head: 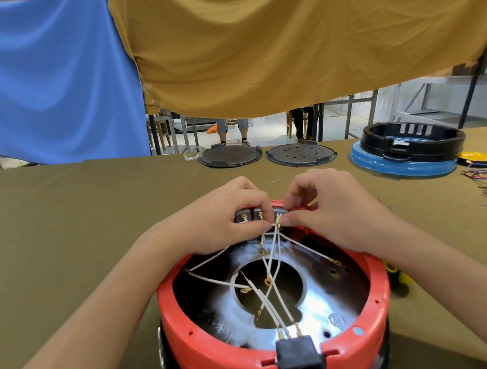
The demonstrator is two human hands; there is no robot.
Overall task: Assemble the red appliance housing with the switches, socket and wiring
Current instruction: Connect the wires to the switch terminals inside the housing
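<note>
Red housing sits upside down at the near edge of the worktop, open side up, black socket already clipped into the near rim w/ white wires running off its back toward the far side. Both hands are up at the far rim, close together. Left hand is curled around the switches, steadying them. Right hand pinches a brass terminal on a wire end right by the switch block.

So imo this is the wiring step: pushing spade connectors onto the switch tabs. Several wire ends are loose inside the shell, so it's prob nowhere near done.

Next move needs the terminal lined up square w/ its tab and pushed straight on while the left hand braces. Can't tell if it's already seated, fingers hide it.
</note>
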